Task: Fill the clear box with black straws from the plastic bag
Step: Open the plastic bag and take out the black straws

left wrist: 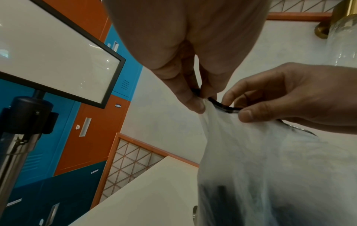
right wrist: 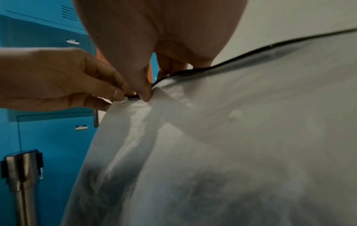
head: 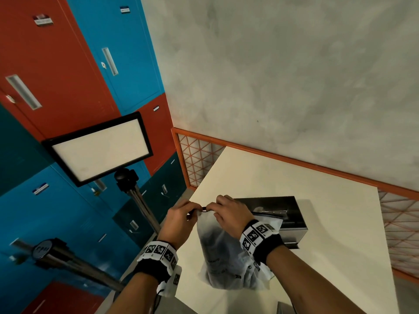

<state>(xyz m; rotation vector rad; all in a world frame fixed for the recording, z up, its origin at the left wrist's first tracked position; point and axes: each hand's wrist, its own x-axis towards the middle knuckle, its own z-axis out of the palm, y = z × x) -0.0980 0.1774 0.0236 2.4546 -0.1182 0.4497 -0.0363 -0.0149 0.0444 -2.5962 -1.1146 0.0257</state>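
Note:
A frosted plastic bag stands on the cream table, with the black straws a dark blur inside it. Both hands meet at the bag's top left corner. My left hand pinches the corner by the black zip strip, thumb and fingers closed on the plastic. My right hand pinches the zip just beside it, and its thumb presses at the small slider. The clear box lies behind the bag, partly hidden by my right wrist.
A light panel on a tripod stands left of the table, with a metal post nearer me. Red, blue and green lockers fill the left. An orange-framed grid fence runs along the table's far and right sides.

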